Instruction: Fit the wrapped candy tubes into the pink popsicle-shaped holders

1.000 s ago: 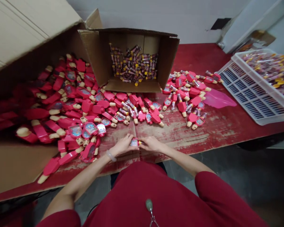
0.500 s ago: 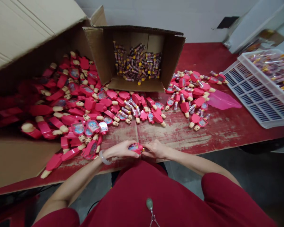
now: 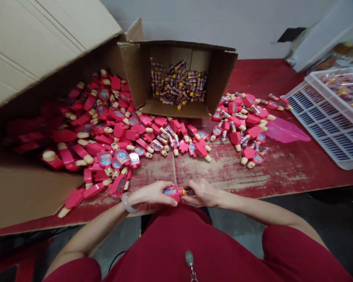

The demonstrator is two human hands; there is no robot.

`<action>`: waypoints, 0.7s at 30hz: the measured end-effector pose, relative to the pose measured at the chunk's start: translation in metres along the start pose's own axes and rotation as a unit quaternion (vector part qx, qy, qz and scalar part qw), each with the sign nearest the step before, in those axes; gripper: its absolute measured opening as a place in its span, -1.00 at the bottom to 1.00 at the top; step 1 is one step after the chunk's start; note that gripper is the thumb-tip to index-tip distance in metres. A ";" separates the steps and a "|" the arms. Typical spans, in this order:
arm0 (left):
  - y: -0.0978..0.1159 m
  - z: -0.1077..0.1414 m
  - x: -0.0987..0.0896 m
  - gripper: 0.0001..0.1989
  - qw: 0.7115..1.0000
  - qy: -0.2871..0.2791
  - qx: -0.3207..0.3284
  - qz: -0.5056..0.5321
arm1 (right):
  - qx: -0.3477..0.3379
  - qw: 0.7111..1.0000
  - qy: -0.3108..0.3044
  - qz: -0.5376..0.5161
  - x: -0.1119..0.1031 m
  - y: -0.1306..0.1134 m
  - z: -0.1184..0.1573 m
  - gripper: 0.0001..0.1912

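We hold a pink plastic toy low in front of us, over the worn red tabletop and close to its near edge. Our left hand is curled around the wide pink end, with the fingers pressed on it. Our right hand pinches the other end, where a clear tube pokes out. The two hands are very close together. A firm, even hold from both hands looks best here, so the toy does not twist or slip. Keeping it low over the tabletop helps too.

Our hands have room to move between the heaps. To the left, a big heap of pink toys comes near the bangle on our left wrist, so that side is tight. A smaller heap of pink toys lies farther off to the right. Ahead, a cardboard box holds many candy tubes. A white plastic tray sits at the far right.
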State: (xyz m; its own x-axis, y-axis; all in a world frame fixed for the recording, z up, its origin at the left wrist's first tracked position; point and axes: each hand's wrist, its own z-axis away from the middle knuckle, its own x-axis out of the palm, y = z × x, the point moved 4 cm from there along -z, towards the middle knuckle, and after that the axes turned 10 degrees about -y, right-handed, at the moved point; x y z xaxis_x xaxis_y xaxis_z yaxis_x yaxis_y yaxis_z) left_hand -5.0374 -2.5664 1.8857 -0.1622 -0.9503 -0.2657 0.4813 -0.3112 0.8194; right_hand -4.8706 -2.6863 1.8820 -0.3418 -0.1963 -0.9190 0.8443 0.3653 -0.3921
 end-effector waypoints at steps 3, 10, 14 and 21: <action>0.002 0.001 0.004 -0.43 1.000 -0.013 -0.003 0.010 | -0.023 0.999 0.021 0.022 0.000 -0.003 0.002 -0.71; 0.011 0.009 0.028 -0.40 0.984 -0.122 -0.046 0.122 | -0.127 0.987 0.028 0.092 -0.003 -0.032 0.008 -0.78; 0.016 0.013 0.035 -0.49 0.986 -0.115 -0.051 0.108 | -0.095 0.990 -0.028 0.099 -0.001 -0.041 0.011 -0.81; 0.024 0.015 0.028 -0.43 0.996 -0.032 -0.020 -0.078 | 0.019 0.991 -0.124 -0.043 -0.001 -0.037 0.013 -0.78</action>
State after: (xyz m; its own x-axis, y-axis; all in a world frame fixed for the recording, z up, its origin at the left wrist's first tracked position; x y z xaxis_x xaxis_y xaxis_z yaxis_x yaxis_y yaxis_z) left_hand -5.0431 -2.6001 1.9052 -0.2910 -0.8890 -0.3536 0.4807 -0.4554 0.7494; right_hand -4.8961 -2.7110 1.8980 -0.3061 -0.4444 -0.8419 0.8326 0.3039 -0.4631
